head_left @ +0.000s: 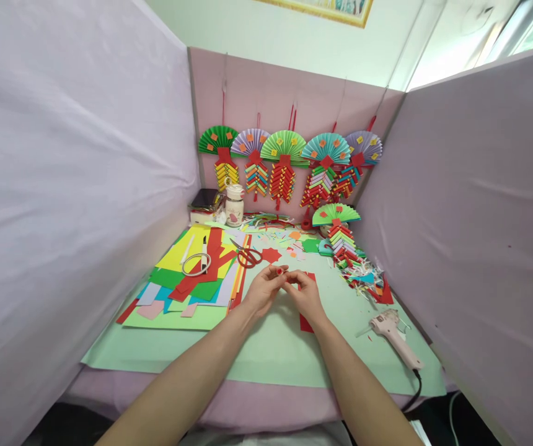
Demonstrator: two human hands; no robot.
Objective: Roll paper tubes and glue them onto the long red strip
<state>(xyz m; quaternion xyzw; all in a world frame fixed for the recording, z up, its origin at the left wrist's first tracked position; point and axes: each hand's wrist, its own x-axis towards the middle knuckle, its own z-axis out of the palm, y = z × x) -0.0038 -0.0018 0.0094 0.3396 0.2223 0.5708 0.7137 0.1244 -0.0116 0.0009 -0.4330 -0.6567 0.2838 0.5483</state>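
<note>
Head view, my reading from the remote station: both bare hands meet over the pale green mat (266, 362), in front of the body. The left hand (264, 288) has thumb and fingers drawn together in a pinch, with a small red piece (279, 271) at the fingertips; I cannot resolve its form. The right hand (304, 293) also has its fingers curled inward, tips meeting the left's just beside the piece; I cannot tell whether they grip it too. Below the right hand I log a red paper strip (307, 323), partly covered by it. Beyond the left hand lie red-handled scissors (249, 257), blades apart, with a red paper cutout (271, 255) just right of the handles. On the left I note overlapping coloured sheets (168, 317), bearing a ring (194, 275) and a cutter (204, 248). At right a glue gun (396, 339) lies on its side, near a heap of paper scraps (364, 272). Fan ornaments (285, 145) hang along the pink back panel (266, 83).
</note>
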